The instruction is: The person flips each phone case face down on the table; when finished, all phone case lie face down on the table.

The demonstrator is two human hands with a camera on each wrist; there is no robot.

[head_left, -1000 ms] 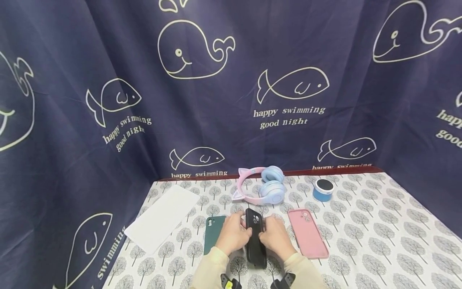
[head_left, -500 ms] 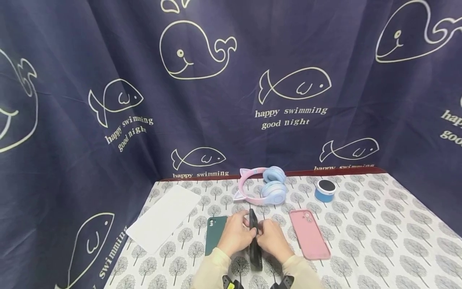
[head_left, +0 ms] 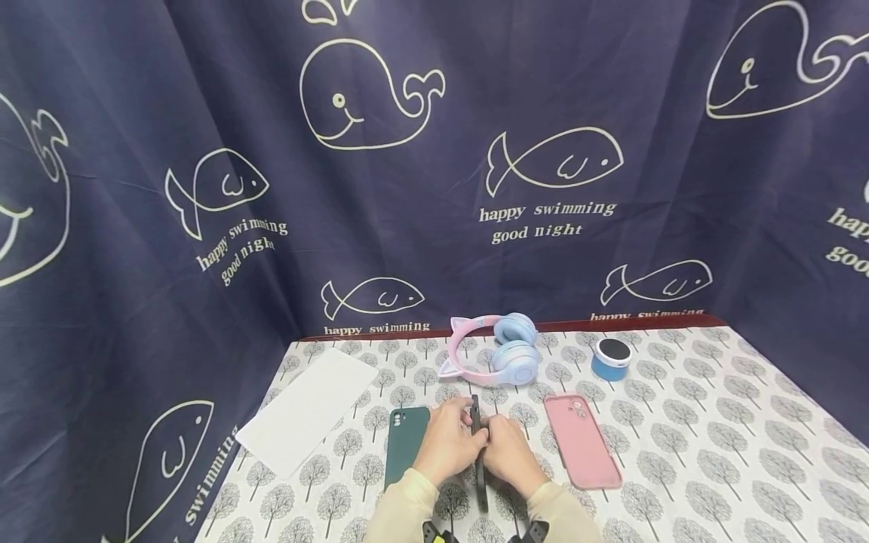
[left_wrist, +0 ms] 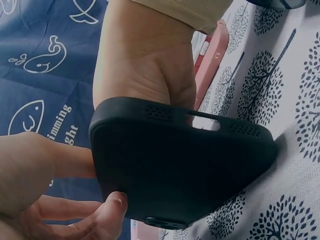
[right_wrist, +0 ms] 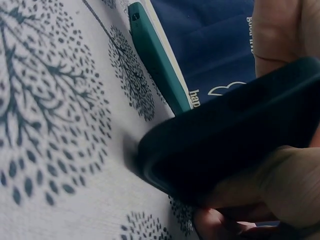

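Observation:
A black phone case (head_left: 481, 483) stands on its long edge between the hands, seen almost edge-on in the head view. Its back (left_wrist: 170, 165) faces the left wrist camera, with speaker holes and an open port slot along the short end. My left hand (head_left: 446, 441) pinches the upper edge, its thumb and fingers near the camera end. From the other side my right hand (head_left: 511, 451) grips the case, fingers against its inner face in the right wrist view. A dark green phone case (head_left: 403, 450) lies just left of the left hand, partly hidden by it.
A pink phone case (head_left: 584, 445) lies to the right of the hands. Cat-ear headphones (head_left: 512, 363) are behind them, and a small blue speaker (head_left: 611, 360) stands at the back right. On the left lies a white sheet (head_left: 308, 411), below the navy curtain (head_left: 434, 226).
The black case has turned from showing its back to standing edge-on. Both hands stay on it and have come closer together.

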